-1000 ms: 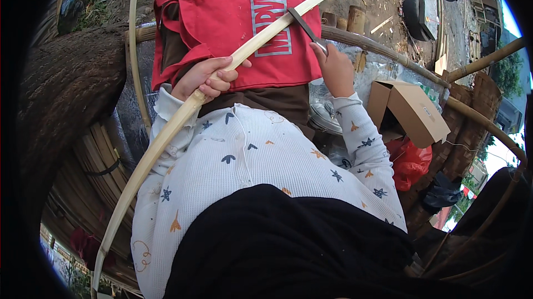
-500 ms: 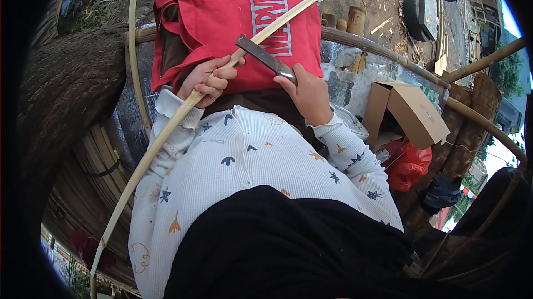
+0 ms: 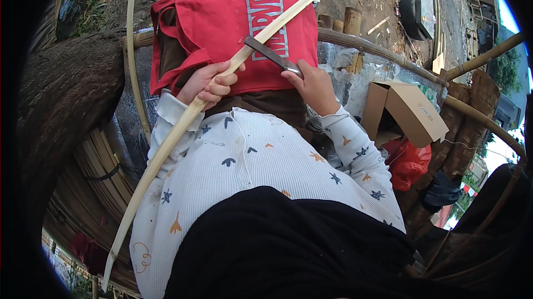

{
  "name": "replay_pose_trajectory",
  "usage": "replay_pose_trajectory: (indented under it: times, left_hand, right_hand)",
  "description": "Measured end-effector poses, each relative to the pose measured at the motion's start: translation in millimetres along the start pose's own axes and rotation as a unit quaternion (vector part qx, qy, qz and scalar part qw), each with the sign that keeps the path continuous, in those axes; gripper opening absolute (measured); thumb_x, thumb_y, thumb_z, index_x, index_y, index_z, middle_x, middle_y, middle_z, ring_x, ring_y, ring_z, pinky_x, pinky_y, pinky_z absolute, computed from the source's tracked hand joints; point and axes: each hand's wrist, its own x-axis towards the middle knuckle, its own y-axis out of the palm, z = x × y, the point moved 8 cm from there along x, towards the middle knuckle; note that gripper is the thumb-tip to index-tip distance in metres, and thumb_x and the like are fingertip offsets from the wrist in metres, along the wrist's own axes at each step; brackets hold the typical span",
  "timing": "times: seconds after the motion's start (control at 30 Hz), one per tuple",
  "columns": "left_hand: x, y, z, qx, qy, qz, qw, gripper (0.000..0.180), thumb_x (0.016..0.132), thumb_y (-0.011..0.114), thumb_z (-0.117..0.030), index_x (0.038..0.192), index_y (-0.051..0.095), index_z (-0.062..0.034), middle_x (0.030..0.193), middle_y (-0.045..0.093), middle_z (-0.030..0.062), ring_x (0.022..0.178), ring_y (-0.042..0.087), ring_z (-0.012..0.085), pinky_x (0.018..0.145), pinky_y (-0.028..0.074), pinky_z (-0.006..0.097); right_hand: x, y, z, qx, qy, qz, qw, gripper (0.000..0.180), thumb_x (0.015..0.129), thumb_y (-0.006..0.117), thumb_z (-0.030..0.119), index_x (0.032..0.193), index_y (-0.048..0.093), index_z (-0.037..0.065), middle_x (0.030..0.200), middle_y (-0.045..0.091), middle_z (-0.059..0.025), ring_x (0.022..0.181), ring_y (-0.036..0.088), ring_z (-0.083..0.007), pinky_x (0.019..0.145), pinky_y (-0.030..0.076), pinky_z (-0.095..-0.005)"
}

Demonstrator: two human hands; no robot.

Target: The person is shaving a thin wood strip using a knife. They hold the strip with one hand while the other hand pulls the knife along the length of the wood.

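A long pale bamboo strip (image 3: pixel 166 146) runs slantwise from the lower left to the upper right, across my body and lap. My left hand (image 3: pixel 210 83) is closed around it near the middle. In my right hand (image 3: pixel 315 87) is a knife (image 3: pixel 272 54) with a dark, broad blade, gripped at its handle end. The blade lies across the strip, just beyond my left hand, its tip at the strip's left edge. Beneath both, a red cloth bag (image 3: pixel 222 16) with printed lettering covers my lap.
Another bamboo strip (image 3: pixel 131 38) leans at the left beside a thick dark trunk (image 3: pixel 72 88). Bundled strips (image 3: pixel 102 160) lie below it. On the right are an open cardboard box (image 3: pixel 413 113), a red plastic bag (image 3: pixel 410 164) and a bamboo rail (image 3: pixel 383 54).
The knife and my right hand have shifted slightly up along the strip and to the right. The strip's lower end has swung a little to the right. My left hand keeps its hold.
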Motion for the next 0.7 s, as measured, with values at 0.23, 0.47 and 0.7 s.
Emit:
replay_pose_trajectory:
  times: [0.23,0.47,0.7]
  left_hand:
    - [-4.5,9.9,-5.1,0.350,0.059,-0.192,0.915,0.028,0.097,0.034,-0.028,0.106,0.046,-0.0048,0.061,0.029,-0.0064,0.040,0.023,-0.0021,0.029,0.022,0.012]
    - [-3.7,7.1,-4.8,0.374,0.055,-0.226,0.898,0.029,0.096,0.035,-0.030,0.106,0.047,-0.0049,0.061,0.030,-0.0063,0.040,0.023,-0.0027,0.030,0.022,0.012]
    - [-6.6,16.0,-5.4,0.405,0.067,-0.235,0.881,0.028,0.096,0.037,-0.029,0.105,0.047,-0.0047,0.062,0.030,-0.0063,0.041,0.024,-0.0020,0.031,0.023,0.013]
  right_hand:
    - [19.2,-24.0,-70.0,-0.134,0.145,-0.057,0.979,0.058,0.085,0.046,0.058,0.070,0.055,0.003,0.057,0.057,-0.0191,0.056,0.059,-0.0370,0.049,0.044,-0.0435]
    - [-2.9,-7.6,-8.7,-0.004,0.072,0.049,0.996,0.058,0.084,0.048,0.057,0.069,0.055,0.001,0.056,0.055,-0.0195,0.058,0.058,-0.0386,0.052,0.044,-0.0473]
    - [39.5,-26.2,-83.9,-0.088,0.137,-0.071,0.984,0.058,0.083,0.049,0.057,0.070,0.057,0.001,0.056,0.056,-0.0193,0.056,0.058,-0.0377,0.050,0.044,-0.0471]
